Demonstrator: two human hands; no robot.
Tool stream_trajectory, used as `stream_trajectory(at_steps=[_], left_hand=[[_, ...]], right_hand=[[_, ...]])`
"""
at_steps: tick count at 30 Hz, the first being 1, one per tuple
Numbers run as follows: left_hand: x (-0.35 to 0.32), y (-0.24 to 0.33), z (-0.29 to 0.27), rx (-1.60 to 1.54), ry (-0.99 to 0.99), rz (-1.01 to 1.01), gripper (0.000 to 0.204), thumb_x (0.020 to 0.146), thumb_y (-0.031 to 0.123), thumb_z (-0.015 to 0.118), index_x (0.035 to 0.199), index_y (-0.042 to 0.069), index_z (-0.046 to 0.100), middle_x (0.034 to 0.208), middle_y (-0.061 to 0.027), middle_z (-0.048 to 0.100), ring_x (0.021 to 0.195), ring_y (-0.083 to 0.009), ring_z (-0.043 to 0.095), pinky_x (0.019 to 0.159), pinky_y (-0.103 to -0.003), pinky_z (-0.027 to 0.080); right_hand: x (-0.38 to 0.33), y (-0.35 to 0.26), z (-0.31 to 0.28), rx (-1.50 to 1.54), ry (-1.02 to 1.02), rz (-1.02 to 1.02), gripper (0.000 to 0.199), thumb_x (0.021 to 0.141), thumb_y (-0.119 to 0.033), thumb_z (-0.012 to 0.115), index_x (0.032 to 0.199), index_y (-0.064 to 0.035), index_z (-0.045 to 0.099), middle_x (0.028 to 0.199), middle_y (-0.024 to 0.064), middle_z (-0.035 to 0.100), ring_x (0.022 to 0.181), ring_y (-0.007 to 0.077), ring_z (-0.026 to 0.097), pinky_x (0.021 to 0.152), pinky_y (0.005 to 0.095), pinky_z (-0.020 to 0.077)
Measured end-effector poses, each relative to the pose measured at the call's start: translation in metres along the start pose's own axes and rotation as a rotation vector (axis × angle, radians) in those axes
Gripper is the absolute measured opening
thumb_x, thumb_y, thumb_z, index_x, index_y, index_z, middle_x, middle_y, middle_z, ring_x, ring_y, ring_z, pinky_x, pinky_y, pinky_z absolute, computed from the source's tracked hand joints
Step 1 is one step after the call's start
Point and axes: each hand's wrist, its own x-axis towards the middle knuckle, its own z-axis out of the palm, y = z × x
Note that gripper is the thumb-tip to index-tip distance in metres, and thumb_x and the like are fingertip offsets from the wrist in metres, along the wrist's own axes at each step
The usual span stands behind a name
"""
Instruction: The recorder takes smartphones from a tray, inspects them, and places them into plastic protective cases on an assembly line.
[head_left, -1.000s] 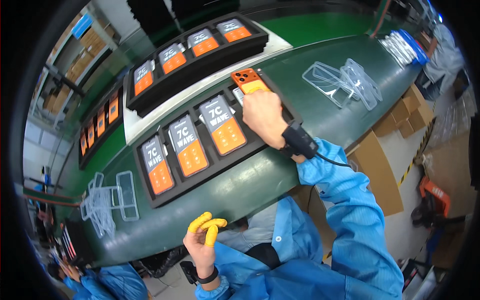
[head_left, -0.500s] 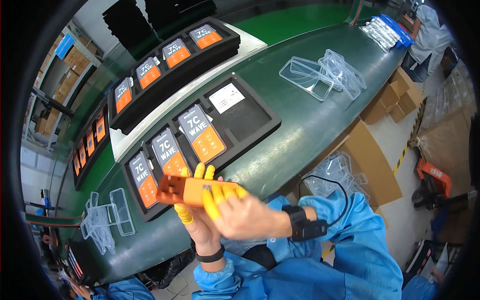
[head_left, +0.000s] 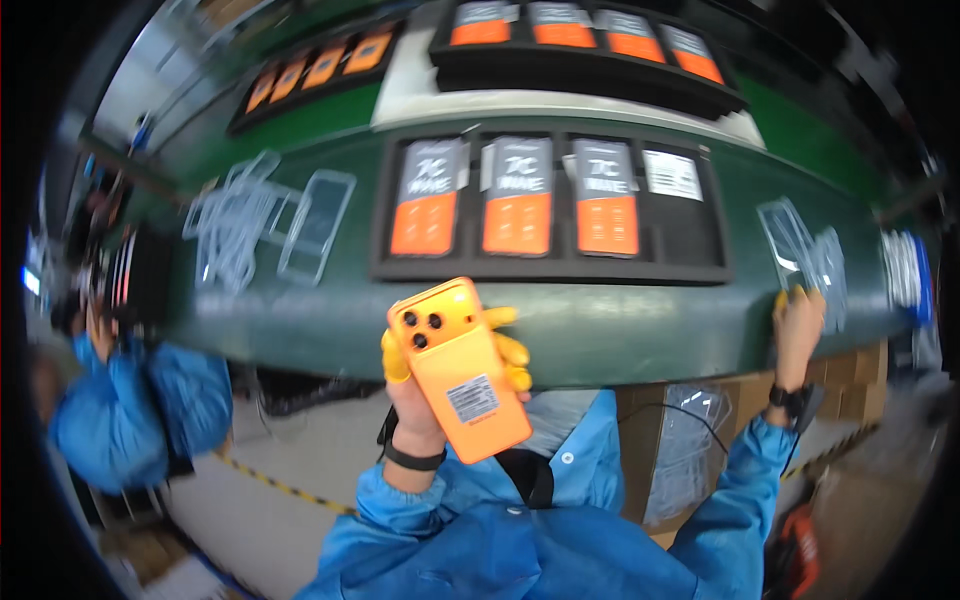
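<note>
An orange smartphone (head_left: pixel 470 375) lies tilted in my left hand (head_left: pixel 412 392), its back with three camera lenses and a grey printed label facing up. Yellow finger cots on my left fingers show at both its edges. My right hand (head_left: pixel 800 325), also in yellow finger cots, reaches far right to the near end of a pile of clear plastic cases (head_left: pixel 785 240). Blur hides whether its fingers grip one. Ahead of the phone is a black foam tray (head_left: pixel 550 270) with three phones (head_left: pixel 517 200) in grey-and-orange front films. Its rightmost slot shows a white label (head_left: pixel 672 175).
More clear cases (head_left: pixel 235 225) lie on the green bench (head_left: pixel 600 330) at left. Further black trays (head_left: pixel 590 75) of phones stand behind. Below the bench at right, a cardboard box (head_left: pixel 645 430) holds clear plastic pieces. A person in blue (head_left: pixel 110 410) sits at far left.
My right hand has left the phone and moved right to the clear cases. The phone stays in my left hand, now tipped more upright with its back in view. The whole view has turned.
</note>
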Motion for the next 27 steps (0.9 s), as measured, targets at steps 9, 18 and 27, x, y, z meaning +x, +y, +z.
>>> stream_trajectory(at_steps=[9, 18, 27], left_hand=[[-0.035, 0.008, -0.02, -0.026, -0.111, 0.068, 0.127, 0.071, 0.094, 0.047, 0.139, -0.013, 0.041, 0.11, -0.035, 0.062, 0.089, -0.0424, 0.067, 0.074, -0.051, 0.056], [-0.052, 0.016, -0.04, -0.081, -0.018, 0.07, 0.119, 0.076, 0.088, 0.048, 0.142, -0.011, 0.038, 0.113, -0.0316, 0.062, 0.094, -0.0435, 0.067, 0.08, -0.052, 0.056], [-0.078, 0.015, -0.062, -0.179, -0.019, 0.131, 0.114, 0.078, 0.083, 0.053, 0.142, -0.01, 0.039, 0.115, -0.0323, 0.062, 0.096, -0.0438, 0.067, 0.084, -0.053, 0.055]], right_hand=[[-0.086, -0.135, -0.134, 0.165, 0.374, -0.167, 0.017, 0.087, -0.016, 0.075, 0.081, -0.0019, 0.067, 0.077, 0.014, 0.058, 0.071, 0.0321, 0.061, 0.06, 0.0416, 0.0489], [-0.142, -0.303, -0.14, 0.774, -0.063, -0.268, 0.022, 0.082, -0.018, 0.076, 0.089, -0.0002, 0.066, 0.07, 0.0131, 0.057, 0.063, 0.0338, 0.057, 0.052, 0.0419, 0.0458], [-0.129, -0.239, -0.147, 0.639, -0.315, -0.739, 0.047, 0.069, -0.015, 0.078, 0.116, -0.0119, 0.071, 0.129, 0.0186, 0.06, 0.125, 0.0379, 0.054, 0.111, 0.0569, 0.0328]])
